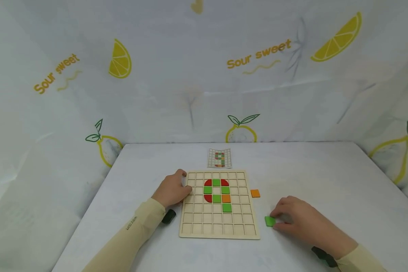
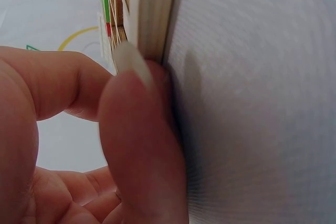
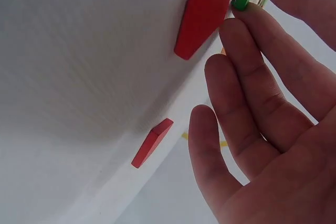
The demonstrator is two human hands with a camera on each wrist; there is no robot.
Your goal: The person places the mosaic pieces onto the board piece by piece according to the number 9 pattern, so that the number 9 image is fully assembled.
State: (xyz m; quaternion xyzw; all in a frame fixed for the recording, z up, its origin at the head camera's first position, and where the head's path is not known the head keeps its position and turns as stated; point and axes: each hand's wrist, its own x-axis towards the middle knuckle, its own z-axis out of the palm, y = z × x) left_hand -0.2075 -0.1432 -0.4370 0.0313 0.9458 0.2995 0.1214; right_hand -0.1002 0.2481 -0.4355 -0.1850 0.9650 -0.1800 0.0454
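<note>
Pinched a green tile (image 1: 269, 221) with the right hand (image 1: 300, 219); gripped the left edge of a grid board (image 1: 198, 218) with the left hand (image 1: 171, 190). Counted nine red, green and orange pieces (image 1: 216, 198) in board cells left of the pinch. Had a strip of tabletop (image 1: 266, 241) between pinch and board's right edge (saw a loose orange tile (image 1: 255, 193) farther ahead, two red pieces (image 3: 203, 17) beside the right hand).

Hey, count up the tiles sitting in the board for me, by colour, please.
Green tiles: 5
Red tiles: 3
Orange tile: 1
Total on the board: 9
</note>
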